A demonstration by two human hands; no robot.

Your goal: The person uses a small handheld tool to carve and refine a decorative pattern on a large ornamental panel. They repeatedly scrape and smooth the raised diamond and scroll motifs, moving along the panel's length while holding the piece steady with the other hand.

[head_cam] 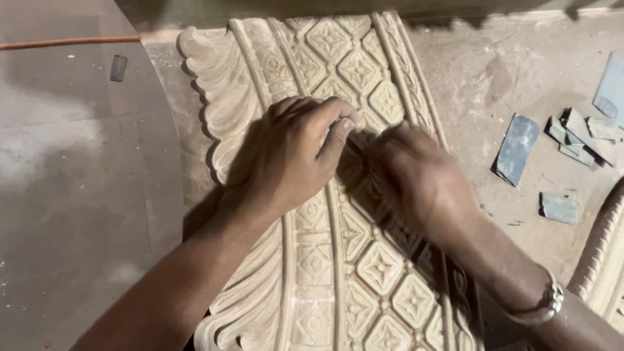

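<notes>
Carved wooden panel (325, 260), pale and curved, lies flat on a dusty workbench (507, 78), running from the top of the view down to the bottom edge. Its diamond-and-flower lattice and leaf-scroll border look fully cut already; judging by the dust and the abrasive scraps about, only the smoothing of the recesses seems left, and most of the surface shows no clear sign of how far that has gone. The left hand (292, 156) rests curled on the panel's middle, fingers bent and pressed together. The right hand (416, 175) is blurred, fingertips down in the lattice; whether it pinches anything cannot be told. One panel lies under two hands. Roughly five sandpaper pieces (517, 149) are scattered to the right.
</notes>
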